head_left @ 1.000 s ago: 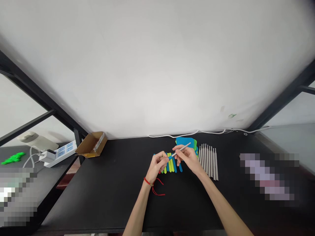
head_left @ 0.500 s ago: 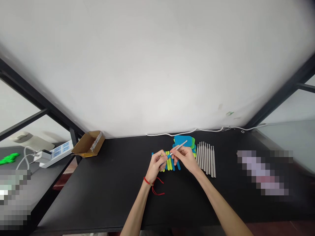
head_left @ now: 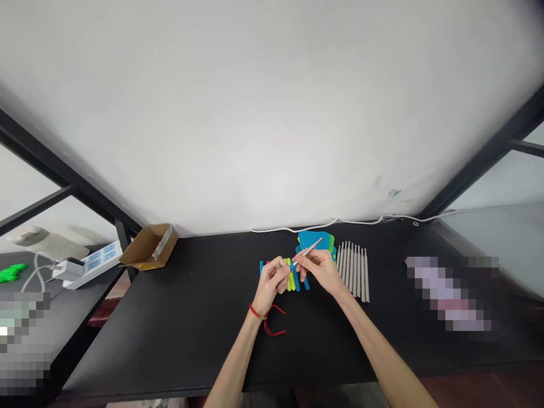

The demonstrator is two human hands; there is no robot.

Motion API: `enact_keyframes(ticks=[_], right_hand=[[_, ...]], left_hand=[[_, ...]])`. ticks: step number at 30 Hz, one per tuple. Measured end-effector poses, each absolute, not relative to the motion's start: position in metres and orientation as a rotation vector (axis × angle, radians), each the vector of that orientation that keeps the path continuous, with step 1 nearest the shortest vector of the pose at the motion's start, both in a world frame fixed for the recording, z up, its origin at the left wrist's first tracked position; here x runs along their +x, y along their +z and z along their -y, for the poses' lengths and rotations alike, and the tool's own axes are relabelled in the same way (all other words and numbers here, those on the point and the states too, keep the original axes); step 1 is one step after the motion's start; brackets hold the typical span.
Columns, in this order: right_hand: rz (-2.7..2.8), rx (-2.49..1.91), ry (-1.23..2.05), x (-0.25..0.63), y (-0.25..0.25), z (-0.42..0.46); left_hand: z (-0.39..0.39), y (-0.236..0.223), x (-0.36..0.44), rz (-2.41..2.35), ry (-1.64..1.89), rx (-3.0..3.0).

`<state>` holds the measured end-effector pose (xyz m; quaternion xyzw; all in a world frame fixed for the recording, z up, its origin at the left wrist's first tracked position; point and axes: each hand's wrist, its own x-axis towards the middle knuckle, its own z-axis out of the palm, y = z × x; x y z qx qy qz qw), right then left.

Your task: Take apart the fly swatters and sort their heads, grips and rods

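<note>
My left hand (head_left: 272, 283) is closed on a small coloured handle that I cannot make out well, just above a row of blue and yellow-green plastic handles (head_left: 293, 279) lying on the black table (head_left: 178, 317). My right hand (head_left: 319, 268) pinches a thin silver rod (head_left: 309, 249), tilted up to the right, its lower end meeting the piece in my left hand. A red string hangs from my left wrist. Behind my hands lie blue and green mesh pieces (head_left: 317, 240).
A row of several grey metal rods (head_left: 353, 269) lies right of my hands. An open cardboard box (head_left: 149, 246) sits at the table's back left. A white cable (head_left: 340, 222) runs along the wall. A power strip (head_left: 91, 262) lies on the neighbouring table.
Both hands stay together on the rod and handle. The view has shifted slightly, so everything sits a little higher and further left in the picture.
</note>
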<state>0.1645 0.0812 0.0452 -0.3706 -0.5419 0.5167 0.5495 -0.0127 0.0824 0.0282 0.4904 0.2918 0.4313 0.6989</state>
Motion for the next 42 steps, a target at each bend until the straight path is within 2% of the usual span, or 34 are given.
enact_keyframes(ticks=[7, 16, 23, 29, 42], right_hand=[[1.205, -0.887, 1.219, 0.171, 0.047, -0.085], [0.926, -0.998, 0.885, 0.225, 0.058, -0.089], [0.963, -1.042, 0.942, 0.226, 0.055, -0.094], [0.991, -1.036, 0.975, 0.225, 0.052, -0.095], [1.032, -1.066, 0.985, 0.224, 0.051, -0.094]], left_hand=[[-0.079, 0.031, -0.006, -0.616, 0.957, 1.125], [-0.084, 0.042, 0.006, -0.986, 1.041, 1.512], [-0.111, 0.046, 0.05, -1.365, 0.889, 1.983], [-0.126, 0.046, 0.082, -1.715, 0.63, 2.107], [-0.122, 0.04, 0.08, -1.681, 0.592, 2.236]])
